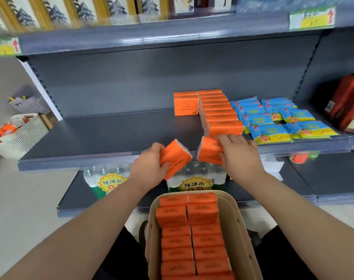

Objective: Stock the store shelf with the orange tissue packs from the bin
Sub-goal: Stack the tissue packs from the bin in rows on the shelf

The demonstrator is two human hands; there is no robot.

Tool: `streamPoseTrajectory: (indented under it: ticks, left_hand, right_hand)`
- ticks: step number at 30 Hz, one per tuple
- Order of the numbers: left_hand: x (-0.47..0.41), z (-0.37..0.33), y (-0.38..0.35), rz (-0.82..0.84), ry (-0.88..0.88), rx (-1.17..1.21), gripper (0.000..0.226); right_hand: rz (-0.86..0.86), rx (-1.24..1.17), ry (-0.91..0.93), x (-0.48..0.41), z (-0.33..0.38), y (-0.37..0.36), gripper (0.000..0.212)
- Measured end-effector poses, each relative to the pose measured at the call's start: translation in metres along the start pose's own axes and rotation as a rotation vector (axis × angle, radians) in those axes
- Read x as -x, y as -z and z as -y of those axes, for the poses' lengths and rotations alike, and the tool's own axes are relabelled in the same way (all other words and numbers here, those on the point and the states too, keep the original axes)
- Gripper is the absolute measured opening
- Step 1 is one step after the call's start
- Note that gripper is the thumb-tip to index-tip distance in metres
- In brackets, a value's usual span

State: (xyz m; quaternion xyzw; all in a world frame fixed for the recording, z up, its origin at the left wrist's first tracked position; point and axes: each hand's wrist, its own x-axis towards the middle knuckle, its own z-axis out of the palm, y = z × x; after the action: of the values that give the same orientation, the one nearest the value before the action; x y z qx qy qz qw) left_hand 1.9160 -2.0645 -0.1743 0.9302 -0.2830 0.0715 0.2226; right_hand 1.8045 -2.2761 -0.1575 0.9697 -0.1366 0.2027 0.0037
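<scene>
My left hand (pixel 152 168) grips one orange tissue pack (pixel 177 157), tilted, just in front of the grey shelf (pixel 103 136). My right hand (pixel 240 153) holds a second orange pack (pixel 207 151) at the shelf's front edge, right below a row of several orange packs (pixel 218 112) that runs from the back wall forward. One more orange pack (pixel 186 104) stands alone at the back, left of that row. A beige bin (pixel 249 239) near my lap holds two columns of orange packs (pixel 192 235).
Blue and yellow packets (pixel 277 120) lie right of the orange row, with a red package (pixel 346 102) further right. Bottled water cases (pixel 194 180) stand on the lower shelf. A white basket (pixel 24 134) stands on the floor at left. Framed pictures fill the shelf above.
</scene>
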Motion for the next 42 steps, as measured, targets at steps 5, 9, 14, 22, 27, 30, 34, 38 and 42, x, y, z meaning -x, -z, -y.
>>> streamPoseTrajectory:
  ticks: [5, 9, 14, 22, 27, 30, 34, 38, 42]
  left_hand:
    - [-0.049, -0.013, 0.018, -0.051, -0.026, -0.053, 0.043]
    - [-0.092, -0.017, 0.018, -0.038, -0.032, -0.079, 0.042]
    - [-0.154, -0.011, 0.000, 0.004, 0.007, -0.210, 0.044]
    - [-0.250, -0.003, -0.052, 0.046, -0.002, -0.442, 0.037]
    - [-0.292, -0.012, -0.072, 0.012, -0.015, -0.360, 0.044]
    - [-0.305, -0.018, -0.084, -0.002, -0.023, -0.310, 0.045]
    - [-0.309, -0.020, -0.089, -0.065, 0.007, -0.202, 0.043]
    - [-0.301, -0.008, -0.074, -0.124, 0.037, -0.083, 0.040]
    - [-0.290, 0.012, -0.043, -0.179, 0.061, -0.007, 0.053]
  right_hand:
    - [-0.079, 0.044, -0.021, -0.057, -0.014, 0.021, 0.043]
    - [-0.107, 0.079, -0.038, -0.100, -0.028, 0.022, 0.042]
    - [-0.079, 0.110, -0.046, -0.151, -0.044, 0.011, 0.046]
    - [-0.089, 0.129, 0.007, -0.201, -0.071, -0.016, 0.053]
    - [-0.100, 0.113, 0.017, -0.209, -0.080, -0.026, 0.057]
    - [-0.104, 0.097, 0.028, -0.213, -0.082, -0.027, 0.057]
    - [-0.085, 0.091, 0.030, -0.215, -0.081, -0.025, 0.055]
    - [-0.080, 0.050, 0.048, -0.229, -0.067, -0.016, 0.053]
    - [-0.073, -0.088, 0.124, -0.257, -0.029, -0.014, 0.050]
